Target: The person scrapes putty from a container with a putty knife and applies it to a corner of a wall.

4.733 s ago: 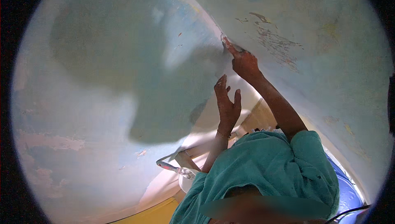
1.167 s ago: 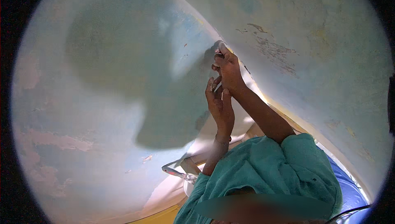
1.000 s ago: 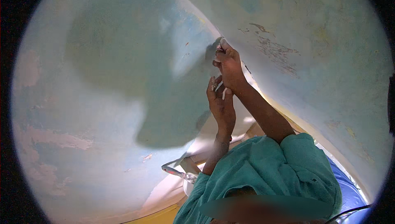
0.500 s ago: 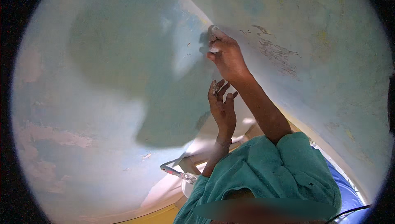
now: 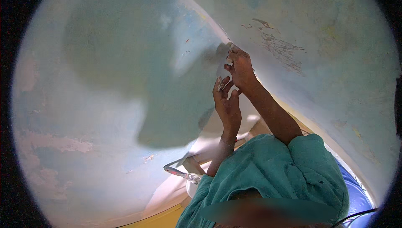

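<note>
Head view: two hands raised to a worn, pale blue wall at an inside corner.

Right hand (image 5: pixel 239 67) is up at the corner seam, fingers curled tight on a small pale tool or lump of filler (image 5: pixel 230 49) that is too small to tell apart; half a second ago it sat a little higher and further left, so it has slid down along the seam. Left hand (image 5: pixel 227 102) has risen to just below it, nearly touching, fingers loosely spread and streaked with pale paste, gripping nothing I can make out. Judging by this, the patching at the corner (image 5: pixel 217 31) goes on stroke by stroke. Flaked paint (image 5: pixel 278 46) shows on the right wall, well apart from the hands.
</note>
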A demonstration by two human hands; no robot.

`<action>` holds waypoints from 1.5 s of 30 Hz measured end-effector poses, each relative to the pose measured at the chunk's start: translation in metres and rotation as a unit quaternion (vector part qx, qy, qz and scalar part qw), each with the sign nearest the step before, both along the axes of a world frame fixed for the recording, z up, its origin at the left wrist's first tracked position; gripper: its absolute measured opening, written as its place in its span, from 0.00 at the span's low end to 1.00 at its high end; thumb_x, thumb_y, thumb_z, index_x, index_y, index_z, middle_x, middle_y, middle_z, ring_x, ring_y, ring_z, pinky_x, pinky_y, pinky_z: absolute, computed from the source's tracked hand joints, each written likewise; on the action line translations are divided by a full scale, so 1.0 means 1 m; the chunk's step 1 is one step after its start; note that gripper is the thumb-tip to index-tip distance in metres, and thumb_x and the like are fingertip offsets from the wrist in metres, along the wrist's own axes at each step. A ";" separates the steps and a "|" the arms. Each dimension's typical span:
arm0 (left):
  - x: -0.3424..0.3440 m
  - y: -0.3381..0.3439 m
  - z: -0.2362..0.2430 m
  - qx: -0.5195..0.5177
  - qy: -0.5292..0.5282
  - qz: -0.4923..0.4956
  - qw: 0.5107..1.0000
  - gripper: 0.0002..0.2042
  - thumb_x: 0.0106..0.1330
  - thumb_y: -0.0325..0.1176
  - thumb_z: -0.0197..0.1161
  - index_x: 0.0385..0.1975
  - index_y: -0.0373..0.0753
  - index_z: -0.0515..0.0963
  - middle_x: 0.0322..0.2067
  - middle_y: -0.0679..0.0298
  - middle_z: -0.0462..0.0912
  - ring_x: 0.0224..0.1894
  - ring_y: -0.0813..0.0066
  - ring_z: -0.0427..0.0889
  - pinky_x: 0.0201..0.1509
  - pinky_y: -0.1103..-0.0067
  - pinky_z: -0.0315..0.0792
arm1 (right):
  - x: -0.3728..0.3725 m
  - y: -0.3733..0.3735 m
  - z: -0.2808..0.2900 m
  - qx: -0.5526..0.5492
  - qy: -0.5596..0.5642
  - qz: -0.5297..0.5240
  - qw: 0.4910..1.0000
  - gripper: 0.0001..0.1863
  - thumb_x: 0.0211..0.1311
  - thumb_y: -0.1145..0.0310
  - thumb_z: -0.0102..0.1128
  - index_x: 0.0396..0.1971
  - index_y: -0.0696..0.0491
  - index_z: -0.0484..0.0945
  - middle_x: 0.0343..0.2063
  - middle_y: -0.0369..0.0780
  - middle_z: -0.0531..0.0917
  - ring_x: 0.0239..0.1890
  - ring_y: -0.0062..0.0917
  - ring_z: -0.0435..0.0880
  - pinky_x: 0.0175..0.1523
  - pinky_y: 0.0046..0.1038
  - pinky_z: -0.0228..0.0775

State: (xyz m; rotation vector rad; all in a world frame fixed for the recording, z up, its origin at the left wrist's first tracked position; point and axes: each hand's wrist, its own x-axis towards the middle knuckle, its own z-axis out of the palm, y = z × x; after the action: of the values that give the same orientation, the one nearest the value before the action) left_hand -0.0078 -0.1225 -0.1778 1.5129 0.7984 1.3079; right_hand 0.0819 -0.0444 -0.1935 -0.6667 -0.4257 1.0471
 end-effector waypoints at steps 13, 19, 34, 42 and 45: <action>-0.002 0.004 0.006 0.012 0.012 0.004 1.000 0.22 0.58 0.20 0.45 0.52 0.34 0.51 0.47 0.53 0.61 0.48 0.66 0.65 0.44 0.75 0.70 | -0.002 0.014 0.058 -0.006 -0.026 0.026 0.999 0.07 0.47 0.72 0.48 0.30 0.52 0.70 0.26 0.33 0.68 0.29 0.22 0.66 0.31 0.23 0.60; -0.006 0.003 0.000 0.009 0.001 0.006 1.000 0.22 0.58 0.22 0.46 0.52 0.34 0.51 0.47 0.53 0.61 0.48 0.66 0.65 0.44 0.74 0.70 | 0.009 -0.002 0.085 0.025 0.055 0.107 0.992 0.07 0.46 0.72 0.48 0.29 0.52 0.68 0.25 0.32 0.67 0.28 0.17 0.63 0.29 0.19 0.55; -0.002 -0.002 -0.003 0.009 -0.013 -0.002 1.000 0.22 0.58 0.26 0.48 0.52 0.36 0.53 0.47 0.53 0.62 0.48 0.63 0.65 0.43 0.70 0.71 | 0.011 -0.020 0.051 -0.028 0.184 0.043 0.982 0.08 0.43 0.71 0.48 0.27 0.50 0.68 0.26 0.31 0.70 0.26 0.17 0.65 0.29 0.22 0.56; -0.004 -0.002 -0.002 0.000 -0.021 -0.007 1.000 0.22 0.58 0.21 0.46 0.53 0.35 0.51 0.47 0.54 0.60 0.48 0.65 0.65 0.43 0.74 0.71 | 0.012 -0.012 0.062 0.072 0.258 0.066 0.961 0.04 0.41 0.73 0.48 0.22 0.51 0.67 0.23 0.33 0.70 0.26 0.18 0.66 0.28 0.21 0.55; -0.003 -0.002 -0.002 0.010 -0.011 -0.002 1.000 0.22 0.58 0.21 0.46 0.52 0.34 0.51 0.47 0.53 0.60 0.48 0.65 0.65 0.43 0.74 0.71 | 0.013 -0.010 0.074 0.105 0.209 0.079 0.969 0.06 0.40 0.72 0.47 0.23 0.54 0.67 0.26 0.36 0.71 0.27 0.23 0.69 0.27 0.20 0.58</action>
State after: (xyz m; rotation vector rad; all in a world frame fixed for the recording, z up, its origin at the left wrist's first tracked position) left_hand -0.0111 -0.1240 -0.1795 1.5135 0.7705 1.3314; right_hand 0.0952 -0.0547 -0.1195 -0.2146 -0.2178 1.2395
